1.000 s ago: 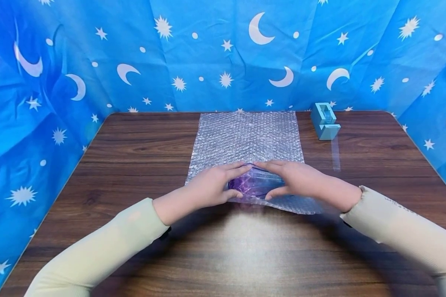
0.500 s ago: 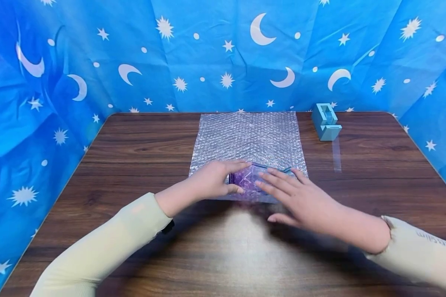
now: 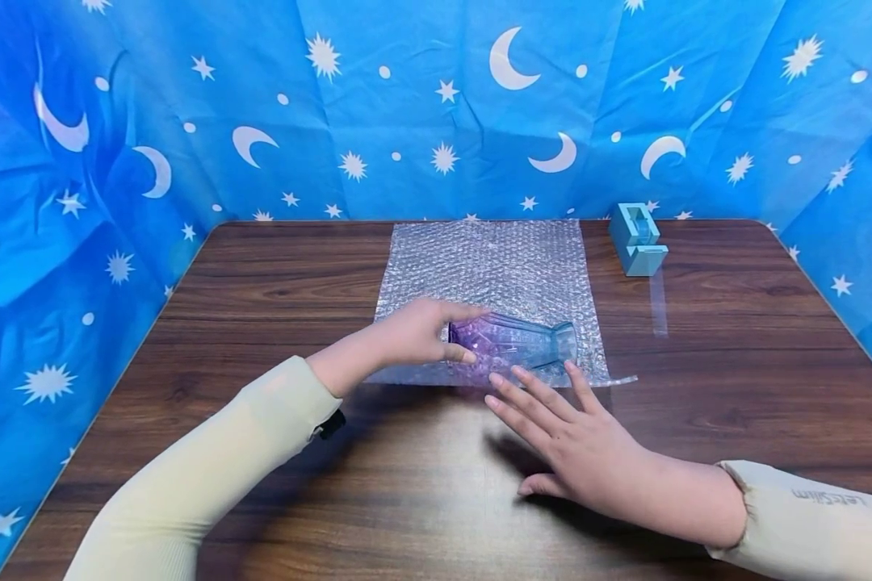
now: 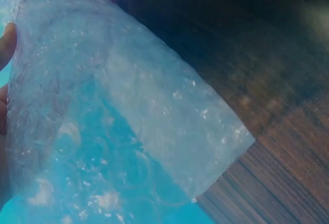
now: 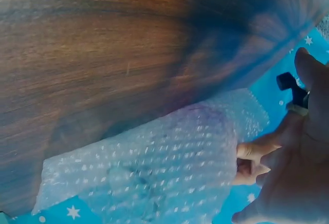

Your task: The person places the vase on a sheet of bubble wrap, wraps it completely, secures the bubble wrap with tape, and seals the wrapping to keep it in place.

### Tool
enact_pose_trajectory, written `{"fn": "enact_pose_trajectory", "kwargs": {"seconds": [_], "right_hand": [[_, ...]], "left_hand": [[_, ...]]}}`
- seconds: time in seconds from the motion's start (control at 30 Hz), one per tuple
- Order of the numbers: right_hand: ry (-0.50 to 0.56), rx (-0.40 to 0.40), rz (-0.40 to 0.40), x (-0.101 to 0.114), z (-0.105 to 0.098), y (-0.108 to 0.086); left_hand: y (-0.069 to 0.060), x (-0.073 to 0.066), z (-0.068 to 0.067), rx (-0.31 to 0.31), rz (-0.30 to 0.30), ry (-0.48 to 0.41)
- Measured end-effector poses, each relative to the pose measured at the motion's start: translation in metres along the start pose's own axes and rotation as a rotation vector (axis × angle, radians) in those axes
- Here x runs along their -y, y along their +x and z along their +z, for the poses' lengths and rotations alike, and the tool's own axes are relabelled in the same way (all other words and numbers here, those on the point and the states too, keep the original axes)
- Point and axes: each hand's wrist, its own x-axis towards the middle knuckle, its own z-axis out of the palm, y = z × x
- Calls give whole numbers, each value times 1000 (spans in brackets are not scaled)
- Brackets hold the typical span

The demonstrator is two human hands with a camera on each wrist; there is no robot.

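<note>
A see-through vase (image 3: pixel 519 339), purple at its base and blue toward its flared mouth, lies on its side on the bubble wrap (image 3: pixel 487 258), mouth to the right. My left hand (image 3: pixel 412 335) grips the purple base end, thumb on the near side and fingers over the far side. Nearer to me, my right hand (image 3: pixel 589 452) has its fingers spread, the tips close to the wrap's near edge; whether they touch it I cannot tell. Both wrist views show the wrap's near edge raised off the table, with left-hand fingers (image 5: pixel 249 154) beside it in the right wrist view.
A light blue tape dispenser (image 3: pixel 635 240) stands at the back right of the wooden table (image 3: pixel 283 298), a strip of clear tape (image 3: pixel 658 305) hanging toward me. Blue cloth (image 3: pixel 407 105) with moons and stars surrounds the back and sides.
My right hand has come off the vase and moved toward me, fingers spreading, so the blue mouth now shows. My left hand stays on the base, shifted slightly away from me with the vase.
</note>
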Motion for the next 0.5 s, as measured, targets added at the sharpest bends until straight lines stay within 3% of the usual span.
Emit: {"fn": "enact_pose_trajectory", "kwargs": {"seconds": [0.13,0.27,0.5], "right_hand": [[-10,14,0,0,4,5],[-15,108,38,-5,7,12],[153,269,186,-16,10,24]], "left_hand": [[4,6,-3,7,3,-10],[6,9,-4,17,5,-28],[8,8,-6,25,11,-19]]}}
